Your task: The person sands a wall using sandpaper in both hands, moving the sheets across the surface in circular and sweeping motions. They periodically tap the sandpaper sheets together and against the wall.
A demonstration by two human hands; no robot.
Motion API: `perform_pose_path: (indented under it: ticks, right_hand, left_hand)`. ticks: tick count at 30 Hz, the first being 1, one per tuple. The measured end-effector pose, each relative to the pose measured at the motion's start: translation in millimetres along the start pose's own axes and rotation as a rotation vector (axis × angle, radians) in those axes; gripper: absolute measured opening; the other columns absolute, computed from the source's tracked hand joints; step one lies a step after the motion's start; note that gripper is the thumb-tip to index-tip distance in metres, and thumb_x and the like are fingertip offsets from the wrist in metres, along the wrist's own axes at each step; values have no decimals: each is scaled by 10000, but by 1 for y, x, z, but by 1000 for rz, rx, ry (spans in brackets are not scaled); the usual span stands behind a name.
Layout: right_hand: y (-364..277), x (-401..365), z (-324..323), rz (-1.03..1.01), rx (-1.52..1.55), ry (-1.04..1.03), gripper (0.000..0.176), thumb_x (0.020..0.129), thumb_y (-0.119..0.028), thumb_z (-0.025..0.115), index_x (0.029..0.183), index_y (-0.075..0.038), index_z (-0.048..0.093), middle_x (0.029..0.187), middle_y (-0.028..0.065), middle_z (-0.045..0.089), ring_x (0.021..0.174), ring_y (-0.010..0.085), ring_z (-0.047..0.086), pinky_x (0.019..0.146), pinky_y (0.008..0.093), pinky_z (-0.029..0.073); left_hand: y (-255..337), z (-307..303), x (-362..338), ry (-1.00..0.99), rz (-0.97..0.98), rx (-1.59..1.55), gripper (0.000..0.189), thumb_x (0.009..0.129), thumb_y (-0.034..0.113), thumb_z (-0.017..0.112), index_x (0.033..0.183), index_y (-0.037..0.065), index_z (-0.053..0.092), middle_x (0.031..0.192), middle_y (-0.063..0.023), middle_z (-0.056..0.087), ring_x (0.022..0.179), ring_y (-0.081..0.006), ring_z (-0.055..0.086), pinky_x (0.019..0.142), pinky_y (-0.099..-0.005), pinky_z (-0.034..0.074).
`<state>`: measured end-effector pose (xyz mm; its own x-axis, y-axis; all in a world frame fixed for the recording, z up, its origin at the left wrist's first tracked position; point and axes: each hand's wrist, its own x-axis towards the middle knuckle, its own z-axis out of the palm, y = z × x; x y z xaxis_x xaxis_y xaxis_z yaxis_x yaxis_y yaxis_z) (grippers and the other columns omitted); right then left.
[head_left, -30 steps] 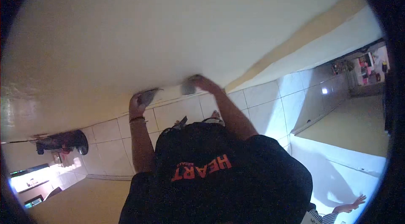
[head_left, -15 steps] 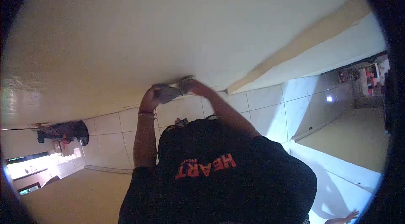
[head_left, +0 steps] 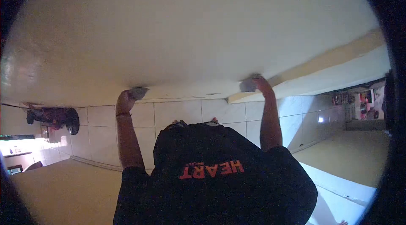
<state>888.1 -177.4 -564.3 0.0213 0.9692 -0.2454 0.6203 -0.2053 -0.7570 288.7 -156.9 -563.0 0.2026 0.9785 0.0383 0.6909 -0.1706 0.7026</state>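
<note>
My left hand [head_left: 124,103] is closed on a grey, sheet-like pad [head_left: 138,93] and presses it against the lower part of a pale wall [head_left: 190,34]. Well apart from it, my right hand [head_left: 264,85] grips another grey pad [head_left: 248,85], which lies against the same wall beside a raised beige edge [head_left: 325,60]. Both arms reach forward, spread wider than my shoulders. Some fingers are hidden behind the pads.
White floor tiles [head_left: 177,110] run along the wall's foot, with my toes [head_left: 215,119] on them. A dark, bulky object with a wheel-like end [head_left: 55,121] stands at left. Shelves with small goods [head_left: 367,102] are far right. Another person's fingertips [head_left: 343,223] show at bottom right.
My hands were close together in front of me; the right has moved out to the right and the left slightly left, each keeping its pad. The other person's hand has mostly left view.
</note>
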Motion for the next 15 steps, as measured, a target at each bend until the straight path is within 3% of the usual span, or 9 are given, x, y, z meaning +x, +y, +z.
perform_pose_path:
  ticks: [2, 3, 4, 5, 11, 12, 13, 14, 15]
  right_hand:
    - [21, 34, 45, -544, -474, -135, 274, 832, -155, 431, 1069, -97, 556, 1096, 118, 548, 980, 252, 519, 907, 345, 375]
    - [-63, 28, 74, -142, -474, -354, 290, 838, -163, 424, 1096, -101, 541, 1137, 122, 522, 1048, 263, 480, 957, 357, 325]
    - [-116, 25, 102, -390, -665, -487, 317, 838, -210, 427, 1122, -101, 519, 1164, 124, 502, 1086, 278, 451, 979, 362, 294]
    - [-83, 41, 163, -665, -475, -186, 330, 825, -264, 447, 1084, -85, 544, 1166, 116, 503, 1078, 274, 459, 968, 367, 310]
    - [-168, 14, 145, -355, -262, -364, 306, 824, -183, 459, 1106, -93, 536, 1166, 77, 506, 999, 229, 503, 881, 351, 406]
    - [-147, 4, 121, 16, 441, -416, 311, 841, -166, 445, 1133, -78, 510, 1185, 80, 486, 987, 203, 508, 853, 333, 426]
    - [-73, 19, 98, -480, -16, -332, 316, 852, -156, 443, 1151, -55, 473, 1157, 82, 495, 982, 203, 512, 848, 324, 431]
    - [-97, -11, 61, 111, 358, -278, 337, 841, -202, 467, 1142, -50, 469, 1096, 79, 520, 983, 203, 511, 838, 335, 433]
    - [-64, -16, 39, 195, 519, -162, 365, 829, -250, 480, 1142, -62, 467, 1073, 75, 534, 988, 210, 512, 827, 349, 433]
  left_hand:
    - [65, 4, 7, -144, -33, -19, 272, 729, 127, 586, 979, 24, 555, 950, -134, 600, 873, -240, 578, 791, -340, 450]
    - [83, -7, 9, -216, -45, -29, 274, 742, 132, 573, 993, 27, 551, 966, -131, 599, 881, -240, 577, 794, -343, 448]
    - [126, -3, 11, -221, -2, -170, 266, 744, 141, 579, 980, 22, 559, 955, -126, 606, 875, -232, 581, 791, -340, 450]
    - [153, 1, 13, -225, 41, -311, 259, 746, 151, 585, 967, 17, 567, 944, -120, 612, 870, -225, 586, 788, -338, 451]
    - [96, -10, 11, -80, -4, -127, 261, 702, 171, 641, 903, 12, 593, 897, -122, 621, 856, -211, 591, 774, -341, 453]
    - [94, -29, 8, -76, -112, -248, 242, 692, 173, 646, 872, 15, 607, 864, -124, 626, 844, -224, 596, 764, -351, 455]
    - [73, -44, 3, -37, -95, -217, 241, 696, 202, 638, 856, 22, 615, 850, -135, 626, 830, -229, 598, 761, -355, 453]
    - [44, -66, -4, 1, -80, -184, 245, 700, 230, 630, 840, 29, 624, 835, -145, 626, 817, -234, 600, 757, -360, 452]
    - [8, -76, -12, 159, -93, 35, 256, 708, 263, 611, 820, 34, 631, 822, -140, 630, 802, -236, 603, 753, -365, 452]
